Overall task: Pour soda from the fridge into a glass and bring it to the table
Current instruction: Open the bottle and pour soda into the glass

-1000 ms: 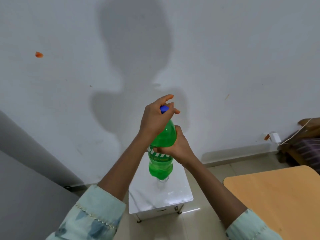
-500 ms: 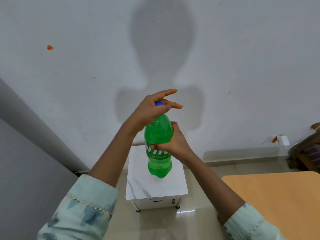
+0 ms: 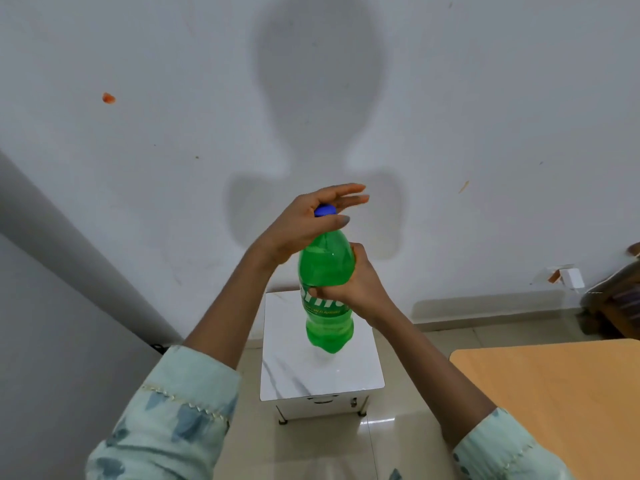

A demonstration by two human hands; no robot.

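Note:
A green soda bottle [image 3: 325,282] with a blue cap [image 3: 325,210] is held upright in the air in front of me, above a small white marble-topped stand [image 3: 294,372]. My right hand [image 3: 360,289] grips the bottle around its middle at the label. My left hand [image 3: 304,223] is on the cap, thumb and palm around it, the other fingers stretched out straight. No glass is in view.
A wooden table [image 3: 554,393] fills the lower right. A grey surface [image 3: 52,323] stands at the left. A white wall is straight ahead, with a charger [image 3: 571,277] plugged in low at the right beside dark furniture [image 3: 620,299]. The floor is glossy tile.
The bottle has been lifted slightly and turned so its label faces me. My left hand has shifted around the cap. The view has swung a little left and down.

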